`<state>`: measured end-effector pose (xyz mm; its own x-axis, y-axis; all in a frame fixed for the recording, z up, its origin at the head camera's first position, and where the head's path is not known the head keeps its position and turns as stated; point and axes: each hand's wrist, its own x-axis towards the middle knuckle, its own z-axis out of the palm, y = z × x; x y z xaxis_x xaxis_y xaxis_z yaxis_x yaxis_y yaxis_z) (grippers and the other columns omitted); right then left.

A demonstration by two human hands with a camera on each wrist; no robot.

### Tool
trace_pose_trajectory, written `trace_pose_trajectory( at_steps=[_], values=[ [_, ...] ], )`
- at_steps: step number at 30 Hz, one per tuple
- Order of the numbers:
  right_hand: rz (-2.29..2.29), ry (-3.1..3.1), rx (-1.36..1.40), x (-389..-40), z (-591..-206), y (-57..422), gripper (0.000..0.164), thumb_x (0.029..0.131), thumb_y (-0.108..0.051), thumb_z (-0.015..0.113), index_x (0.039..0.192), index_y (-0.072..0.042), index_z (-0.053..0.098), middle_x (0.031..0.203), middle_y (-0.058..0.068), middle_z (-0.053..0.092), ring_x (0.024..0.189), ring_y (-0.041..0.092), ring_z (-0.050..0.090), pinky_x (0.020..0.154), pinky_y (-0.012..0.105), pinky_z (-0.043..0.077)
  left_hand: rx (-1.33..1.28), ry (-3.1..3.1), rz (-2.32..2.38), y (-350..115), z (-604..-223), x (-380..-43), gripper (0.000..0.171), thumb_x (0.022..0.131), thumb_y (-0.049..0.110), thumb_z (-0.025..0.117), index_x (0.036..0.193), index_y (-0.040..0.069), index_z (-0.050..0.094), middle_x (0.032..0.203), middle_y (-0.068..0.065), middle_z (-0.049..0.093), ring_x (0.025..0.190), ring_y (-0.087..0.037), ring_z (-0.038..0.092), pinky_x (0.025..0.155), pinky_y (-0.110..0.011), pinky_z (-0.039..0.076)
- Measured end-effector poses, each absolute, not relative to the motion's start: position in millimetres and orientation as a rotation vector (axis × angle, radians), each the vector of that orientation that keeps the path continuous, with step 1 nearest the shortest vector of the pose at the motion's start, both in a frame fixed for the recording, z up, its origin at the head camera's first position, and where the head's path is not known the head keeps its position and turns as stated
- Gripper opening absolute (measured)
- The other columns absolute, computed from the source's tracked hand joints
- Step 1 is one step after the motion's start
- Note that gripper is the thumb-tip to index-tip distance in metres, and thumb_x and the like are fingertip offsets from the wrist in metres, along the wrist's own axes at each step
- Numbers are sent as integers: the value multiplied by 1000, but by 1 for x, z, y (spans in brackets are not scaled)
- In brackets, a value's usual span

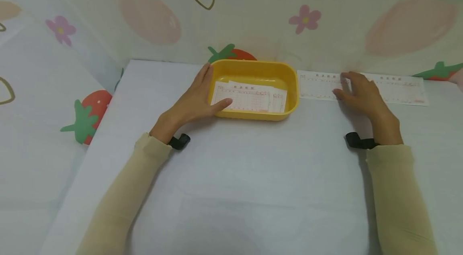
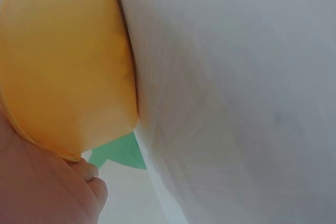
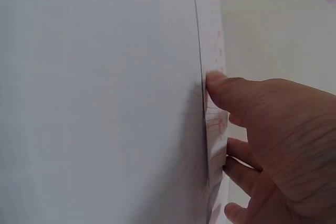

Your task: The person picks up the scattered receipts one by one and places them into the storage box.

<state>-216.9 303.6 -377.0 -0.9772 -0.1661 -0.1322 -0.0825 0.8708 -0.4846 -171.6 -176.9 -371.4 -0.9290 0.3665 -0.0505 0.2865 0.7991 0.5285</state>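
A yellow plastic basket [image 1: 253, 116] stands near the table's back edge, with several white printed paper slips [image 1: 242, 98] overlapping inside it. My left hand [image 1: 193, 100] grips its left end; the thumb reaches over the front rim and the fingers lie along the outer side. In the left wrist view that hand [image 2: 47, 182] presses against the basket's rim [image 2: 39, 142]. Right of the basket, my right hand [image 1: 365, 94] pinches the right part of a red-printed slip [image 1: 318, 85] between thumb and fingers. The right wrist view shows this slip [image 3: 214, 124] buckling slightly under the thumb.
Another printed slip [image 1: 401, 88] lies just right of my right hand, along the back edge. A white cloth covers the table [image 1: 253, 182]. Behind it hangs a patterned backdrop [image 1: 253, 18] with strawberries and flowers.
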Motion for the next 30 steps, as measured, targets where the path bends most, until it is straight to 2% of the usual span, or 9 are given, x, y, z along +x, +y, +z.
trace_pose_trajectory(
  at_steps=[5,11,16,21,24,26,28,30],
  values=[
    [-730,2864,-186,-216,-376,303,75,107,-32,60,164,3,26,169,36,24,160,55,16,130,73,-2,524,2842,813,-177,-371,-171,122,93,77,56,170,12,-13,180,-9,-12,169,-29,2,136,-52,19],
    [-766,2878,-66,-212,-370,299,83,105,-33,64,168,-1,19,169,33,29,158,56,23,128,71,19,520,2843,826,-176,-371,-170,121,93,76,56,170,13,-12,180,-9,-11,169,-29,4,135,-53,20],
    [-812,2929,-8,-209,-367,293,71,102,-23,66,161,3,37,163,34,39,154,56,32,126,69,26,521,2848,832,-176,-372,-170,121,93,76,56,170,13,-13,180,-9,-11,169,-29,3,135,-53,20],
    [-909,2988,23,-206,-367,291,55,101,-9,61,153,4,51,155,33,51,149,53,42,124,68,32,517,2844,836,-176,-373,-170,121,93,76,56,170,14,-13,180,-9,-12,169,-28,2,136,-53,19],
    [-950,3017,20,-203,-367,291,48,101,-7,60,148,5,57,150,33,56,142,52,50,118,68,39,518,2838,843,-176,-372,-170,121,93,76,56,170,15,-13,180,-8,-12,169,-27,1,136,-53,19],
    [-948,3033,14,-201,-366,292,46,102,-9,61,145,5,59,146,34,59,131,50,55,110,66,45,519,2836,846,-176,-372,-170,121,93,76,56,170,15,-14,180,-7,-13,169,-27,1,136,-53,19],
    [-933,3044,4,-201,-365,293,44,102,-11,62,143,5,62,142,34,62,119,45,57,99,58,48,520,2836,842,-176,-372,-170,121,93,76,56,170,15,-14,180,-7,-13,169,-26,1,136,-53,19],
    [-916,3048,6,-200,-363,293,42,103,-14,62,141,5,63,137,33,64,108,40,54,88,49,45,522,2837,841,-176,-372,-170,121,93,76,56,170,15,-14,180,-8,-13,169,-27,1,136,-53,19]
  ],
)
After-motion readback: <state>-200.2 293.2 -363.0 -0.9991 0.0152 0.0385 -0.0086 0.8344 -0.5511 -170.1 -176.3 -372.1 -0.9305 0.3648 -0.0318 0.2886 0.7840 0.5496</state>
